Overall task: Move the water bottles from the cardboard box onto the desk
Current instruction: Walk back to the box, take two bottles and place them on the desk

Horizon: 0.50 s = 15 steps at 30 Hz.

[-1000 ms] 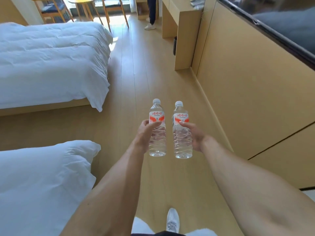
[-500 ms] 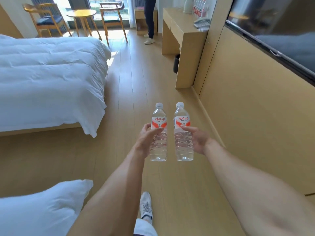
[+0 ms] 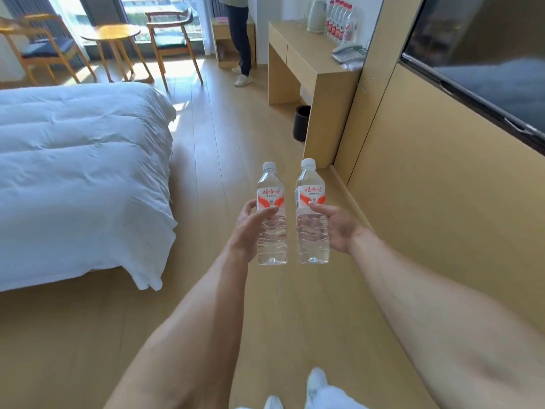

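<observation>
Clear plastic water bottles, one gripped in the left hand, one in the right hand, fingers curled round ribbed waists, well short of the desk. Full, probably heavy; thin walls likely flex.

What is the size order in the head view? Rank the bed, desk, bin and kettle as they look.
1. bed
2. desk
3. bin
4. kettle
Bin and kettle look nearly alike, and the kettle stands farther away, so their order is unsure.
</observation>
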Each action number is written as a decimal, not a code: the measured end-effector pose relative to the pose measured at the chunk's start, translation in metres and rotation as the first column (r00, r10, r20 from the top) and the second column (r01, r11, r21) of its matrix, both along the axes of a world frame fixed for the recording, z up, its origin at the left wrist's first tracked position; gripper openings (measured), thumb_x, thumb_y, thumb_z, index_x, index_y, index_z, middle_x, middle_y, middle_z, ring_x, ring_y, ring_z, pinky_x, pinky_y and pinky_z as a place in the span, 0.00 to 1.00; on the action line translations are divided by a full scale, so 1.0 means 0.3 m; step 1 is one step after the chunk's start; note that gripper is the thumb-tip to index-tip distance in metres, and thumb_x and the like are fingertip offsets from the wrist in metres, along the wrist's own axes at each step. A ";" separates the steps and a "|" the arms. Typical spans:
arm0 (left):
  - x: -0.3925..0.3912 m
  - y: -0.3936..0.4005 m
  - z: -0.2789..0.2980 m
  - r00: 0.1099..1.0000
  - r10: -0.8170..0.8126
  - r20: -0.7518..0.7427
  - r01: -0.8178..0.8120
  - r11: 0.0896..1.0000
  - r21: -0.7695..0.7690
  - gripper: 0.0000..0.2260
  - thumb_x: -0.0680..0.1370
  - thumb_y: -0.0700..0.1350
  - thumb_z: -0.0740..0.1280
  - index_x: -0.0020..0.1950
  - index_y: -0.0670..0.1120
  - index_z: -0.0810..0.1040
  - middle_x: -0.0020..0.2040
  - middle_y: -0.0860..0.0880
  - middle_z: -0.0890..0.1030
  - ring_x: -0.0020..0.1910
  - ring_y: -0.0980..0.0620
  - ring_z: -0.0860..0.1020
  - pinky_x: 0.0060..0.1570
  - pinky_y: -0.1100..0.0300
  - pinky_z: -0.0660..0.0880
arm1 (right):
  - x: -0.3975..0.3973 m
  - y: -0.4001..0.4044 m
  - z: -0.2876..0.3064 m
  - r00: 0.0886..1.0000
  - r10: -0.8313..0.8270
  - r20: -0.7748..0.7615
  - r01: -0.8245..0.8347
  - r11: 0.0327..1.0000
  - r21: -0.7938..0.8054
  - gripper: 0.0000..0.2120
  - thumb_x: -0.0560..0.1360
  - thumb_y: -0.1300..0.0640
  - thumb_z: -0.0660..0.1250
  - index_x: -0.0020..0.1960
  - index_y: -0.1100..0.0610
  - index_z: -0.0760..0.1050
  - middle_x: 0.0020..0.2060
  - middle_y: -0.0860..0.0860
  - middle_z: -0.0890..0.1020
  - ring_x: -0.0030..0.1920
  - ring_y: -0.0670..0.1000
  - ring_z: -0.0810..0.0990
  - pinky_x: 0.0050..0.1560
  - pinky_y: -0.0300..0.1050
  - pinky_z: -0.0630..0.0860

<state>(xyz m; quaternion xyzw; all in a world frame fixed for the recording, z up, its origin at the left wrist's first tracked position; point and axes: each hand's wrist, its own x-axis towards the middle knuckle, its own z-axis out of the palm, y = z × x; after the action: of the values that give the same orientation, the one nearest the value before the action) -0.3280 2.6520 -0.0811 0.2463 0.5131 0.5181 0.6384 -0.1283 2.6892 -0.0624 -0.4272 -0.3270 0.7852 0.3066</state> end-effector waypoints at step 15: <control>-0.251 0.798 0.023 0.998 0.037 -0.045 -0.036 0.999 0.032 0.28 0.73 0.35 0.75 0.71 0.49 0.71 0.56 0.38 0.84 0.53 0.38 0.84 0.53 0.43 0.81 | -0.242 0.858 -0.080 0.998 -0.058 0.014 0.057 0.995 0.084 0.21 0.78 0.58 0.68 0.71 0.58 0.73 0.66 0.64 0.77 0.68 0.68 0.74 0.72 0.68 0.64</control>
<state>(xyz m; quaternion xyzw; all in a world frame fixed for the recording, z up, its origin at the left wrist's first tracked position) -0.4033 2.8913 -0.0742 0.2586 0.5238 0.5319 0.6131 -0.2009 2.9467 -0.0865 -0.4295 -0.3497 0.7581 0.3442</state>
